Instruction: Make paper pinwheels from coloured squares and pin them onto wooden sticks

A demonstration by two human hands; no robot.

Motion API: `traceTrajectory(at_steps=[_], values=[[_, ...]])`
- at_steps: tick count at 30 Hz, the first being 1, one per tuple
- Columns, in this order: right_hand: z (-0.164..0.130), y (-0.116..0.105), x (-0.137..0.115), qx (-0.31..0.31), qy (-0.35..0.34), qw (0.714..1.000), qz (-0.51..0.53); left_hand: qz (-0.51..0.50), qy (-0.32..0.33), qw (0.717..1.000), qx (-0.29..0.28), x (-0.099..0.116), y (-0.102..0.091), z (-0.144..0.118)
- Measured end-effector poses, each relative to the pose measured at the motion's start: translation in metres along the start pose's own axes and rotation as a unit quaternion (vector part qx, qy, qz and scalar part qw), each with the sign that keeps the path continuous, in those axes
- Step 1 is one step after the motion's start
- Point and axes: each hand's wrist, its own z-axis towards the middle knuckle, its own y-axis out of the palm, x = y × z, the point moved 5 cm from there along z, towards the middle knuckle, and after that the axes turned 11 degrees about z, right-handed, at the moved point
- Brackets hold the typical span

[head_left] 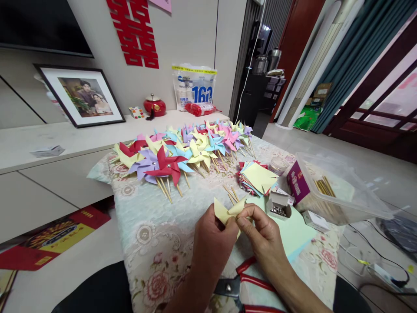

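Floral table: many finished pinwheels behind yellow paper; our left hand and right hand fingers pinch it, half-folded; stack of squares remains.

"160" on white bag

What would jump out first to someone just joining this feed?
The spread of finished paper pinwheels in red, yellow, blue, purple and pink, lying on sticks across the far half of the floral tablecloth. Nearer, the left hand and right hand pinch a yellow folded paper between them. A big red paper cutout hangs on the wall behind.
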Motion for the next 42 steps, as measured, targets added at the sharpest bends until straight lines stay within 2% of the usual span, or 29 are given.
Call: traceTrajectory(at_steps=[8, 17, 26, 37, 42], values=[[0.0, -0.004, 0.007, -0.003, 0.02, 1.0, 0.012, 0.023, 0.0, 1.0, -0.004, -0.001, -0.001, 0.001], [-0.001, -0.007, 0.012, 0.057, 0.015, 0.997, 0.052, 0.015, -0.011, 1.0, -0.009, -0.005, 0.001, 0.001], [0.0, -0.007, 0.012, 0.072, 0.026, 0.995, 0.072, 0.046, -0.024, 0.999, 0.007, -0.006, -0.002, 0.0], [0.0, -0.007, 0.011, 0.081, 0.026, 0.992, 0.089, -0.016, -0.021, 1.0, -0.015, -0.006, 0.005, -0.001], [0.001, -0.007, 0.011, 0.091, 0.038, 0.987, 0.13, -0.108, -0.034, 0.992, -0.055, -0.003, 0.009, -0.002]])
